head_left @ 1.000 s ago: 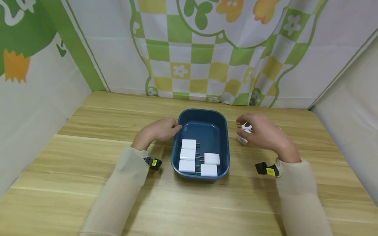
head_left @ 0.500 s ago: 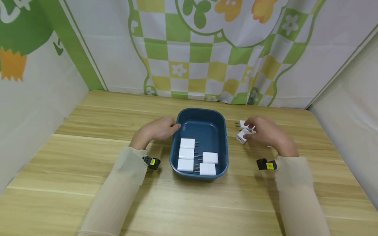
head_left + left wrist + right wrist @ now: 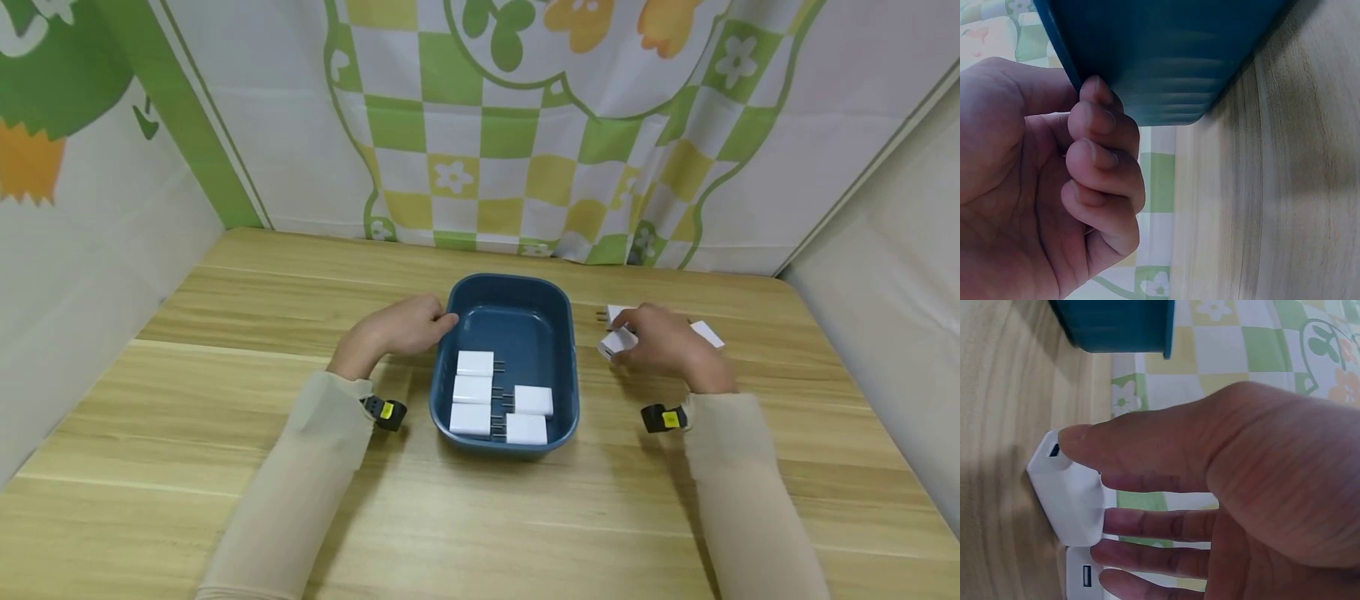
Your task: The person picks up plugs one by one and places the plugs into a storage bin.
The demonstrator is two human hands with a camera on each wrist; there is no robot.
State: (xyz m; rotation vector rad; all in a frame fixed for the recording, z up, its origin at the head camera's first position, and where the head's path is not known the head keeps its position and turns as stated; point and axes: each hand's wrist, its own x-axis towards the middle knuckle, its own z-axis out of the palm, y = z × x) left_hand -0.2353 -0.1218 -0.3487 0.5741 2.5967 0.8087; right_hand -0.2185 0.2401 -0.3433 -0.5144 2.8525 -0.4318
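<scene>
My left hand [image 3: 401,335] pinches the left rim of a dark blue plastic bin [image 3: 576,358], thumb over the edge and curled fingers beneath in the left wrist view. Inside the bin, several white plug chargers [image 3: 472,390] lie in two columns, prongs facing inward. Right of the bin, my right hand [image 3: 663,340] holds a white charger [image 3: 617,342] between thumb and fingers, low at the table. The right wrist view shows the thumb by that charger's USB port [image 3: 1055,450]; a second charger [image 3: 1082,575] sits against it.
Behind the right hand lies another charger [image 3: 617,314], prongs pointing left. A further charger [image 3: 707,334] lies right of the hand, partly hidden. The wooden table [image 3: 480,517] meets a patterned curtain [image 3: 510,167] at the back.
My right hand first shifted right off the chargers, then came back left and lower, its thumb and fingers now on the nearer one. The right-hand charger came into sight. My left hand stays on the rim.
</scene>
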